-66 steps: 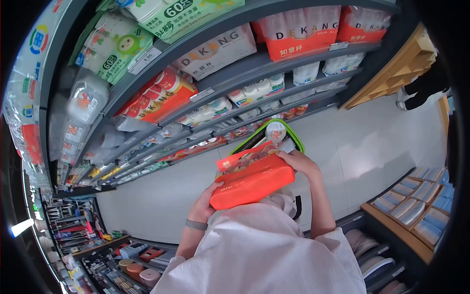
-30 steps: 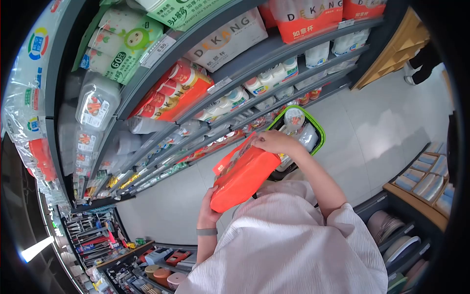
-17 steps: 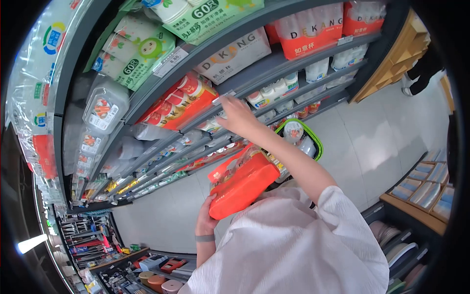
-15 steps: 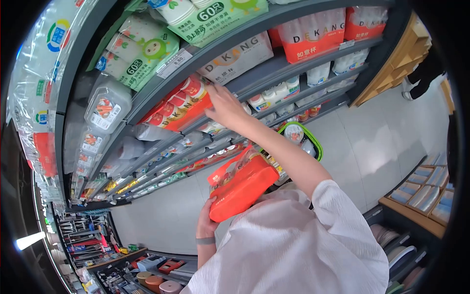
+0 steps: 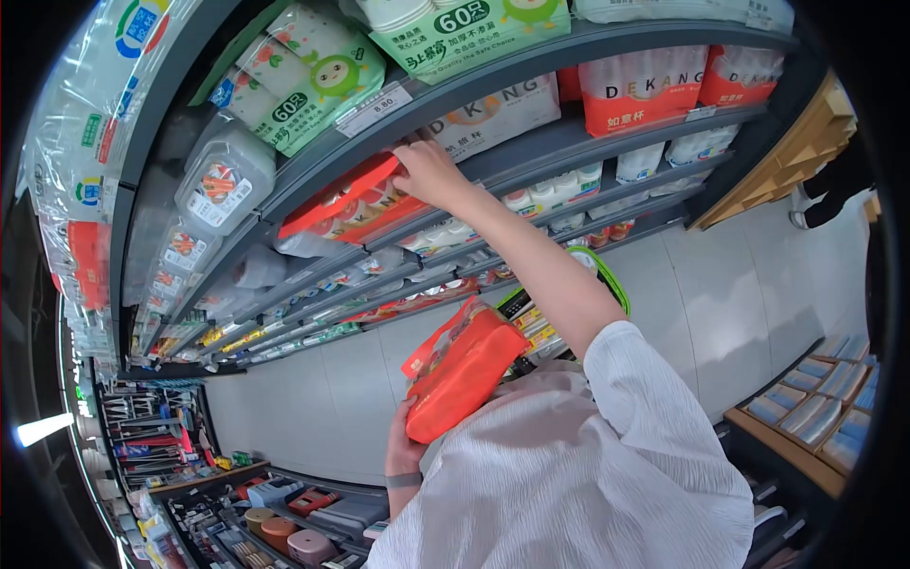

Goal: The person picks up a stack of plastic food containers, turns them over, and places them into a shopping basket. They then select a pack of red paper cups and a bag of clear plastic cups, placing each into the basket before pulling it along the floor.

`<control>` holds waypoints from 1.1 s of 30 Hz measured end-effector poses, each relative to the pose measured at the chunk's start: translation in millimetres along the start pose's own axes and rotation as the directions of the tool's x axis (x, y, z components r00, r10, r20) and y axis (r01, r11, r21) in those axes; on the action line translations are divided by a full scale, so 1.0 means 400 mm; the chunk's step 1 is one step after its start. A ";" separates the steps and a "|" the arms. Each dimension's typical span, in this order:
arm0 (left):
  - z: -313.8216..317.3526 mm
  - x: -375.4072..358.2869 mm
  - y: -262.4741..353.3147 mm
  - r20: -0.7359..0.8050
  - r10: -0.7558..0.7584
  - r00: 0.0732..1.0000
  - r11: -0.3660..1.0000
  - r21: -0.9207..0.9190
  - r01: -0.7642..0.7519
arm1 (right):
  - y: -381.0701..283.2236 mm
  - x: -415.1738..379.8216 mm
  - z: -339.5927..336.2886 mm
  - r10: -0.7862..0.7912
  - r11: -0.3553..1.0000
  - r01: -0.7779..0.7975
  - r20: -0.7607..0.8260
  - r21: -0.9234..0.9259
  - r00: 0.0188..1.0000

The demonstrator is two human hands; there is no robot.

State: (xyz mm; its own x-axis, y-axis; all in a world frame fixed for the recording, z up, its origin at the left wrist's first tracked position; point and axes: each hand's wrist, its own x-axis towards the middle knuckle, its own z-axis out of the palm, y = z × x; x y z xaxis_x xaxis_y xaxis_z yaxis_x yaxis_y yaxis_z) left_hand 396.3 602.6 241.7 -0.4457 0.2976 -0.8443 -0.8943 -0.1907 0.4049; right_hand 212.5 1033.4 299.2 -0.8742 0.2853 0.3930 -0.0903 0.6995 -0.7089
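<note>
Leftward from the right hand (image 5: 433,177), which pinches its end, the shelf pack (image 5: 368,211) stretches lengthwise; the left hand (image 5: 402,431) grips a red packet (image 5: 466,370).

Shelving (image 5: 645,35): dark grey tiers, bowed by the wide lens, crossing the upper part of the view.
Floor (image 5: 332,408): pale grey tiles with thin joints, and a soft bright patch (image 5: 744,303) (the surface has some shine).
Wooden rack (image 5: 825,133): light brown, at upper right.
Display stand (image 5: 796,458): wood-edged, lower right.
Wooden ledge (image 5: 213,477): lower left.
Lamp (image 5: 45,430): glowing white, far left, against darkness.
</note>
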 end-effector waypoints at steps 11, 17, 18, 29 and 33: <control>0.026 0.016 0.018 0.036 -0.003 0.999 0.999 0.046 0.002 | -0.076 -0.139 -0.051 -0.293 0.956 0.294 -0.194 -0.023 0.936; 0.030 0.023 0.020 0.035 -0.011 0.999 0.997 0.075 0.008 | -0.064 -0.117 -0.033 -0.248 0.964 0.264 -0.267 0.026 0.931; 0.026 0.024 0.020 0.040 0.004 0.999 0.997 0.079 -0.007 | -0.059 -0.110 -0.030 -0.225 0.970 0.241 -0.289 0.022 0.931; 0.008 -0.025 0.001 0.003 0.074 0.997 0.997 0.004 -0.074 | -0.029 -0.002 -0.002 -0.006 1.000 0.006 -0.254 0.000 0.967; -0.018 -0.023 -0.009 -0.017 0.088 0.996 0.995 -0.038 -0.088 | -0.032 0.004 -0.006 0.044 0.999 -0.044 -0.185 0.004 0.982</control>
State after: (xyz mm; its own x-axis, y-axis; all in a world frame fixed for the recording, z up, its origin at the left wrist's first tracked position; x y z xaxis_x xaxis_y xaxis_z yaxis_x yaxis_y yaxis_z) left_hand 404.0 593.9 245.3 -0.5217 0.2634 -0.8114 -0.8492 -0.2514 0.4644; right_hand 213.3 1026.7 310.5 -0.7740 0.4319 0.4630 -0.0540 0.6835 -0.7280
